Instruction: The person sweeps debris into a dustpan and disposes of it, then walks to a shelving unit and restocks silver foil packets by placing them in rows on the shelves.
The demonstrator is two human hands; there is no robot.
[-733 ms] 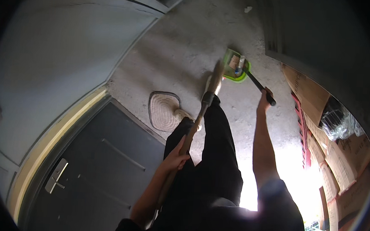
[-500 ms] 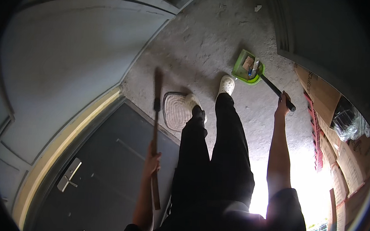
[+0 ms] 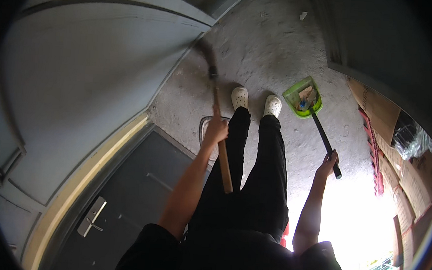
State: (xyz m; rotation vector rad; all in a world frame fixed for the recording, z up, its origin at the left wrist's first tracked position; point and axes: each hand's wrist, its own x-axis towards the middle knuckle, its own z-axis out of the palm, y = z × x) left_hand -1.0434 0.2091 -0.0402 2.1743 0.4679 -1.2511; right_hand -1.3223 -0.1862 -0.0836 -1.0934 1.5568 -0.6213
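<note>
Tightly in left hand (image 3: 217,130) broom (image 3: 215,91), in right hand (image 3: 328,163) dustpan (image 3: 292,95), between them 2 shoes (image 3: 272,105)

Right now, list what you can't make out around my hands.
All in the head view:
Broom head: bristles smeared by motion blur.
Mat: partly hidden by the left hand and forearm.
Scraps in the dustpan: too small and jumbled to identify.
Floor at lower right: washed out by glare.
</note>
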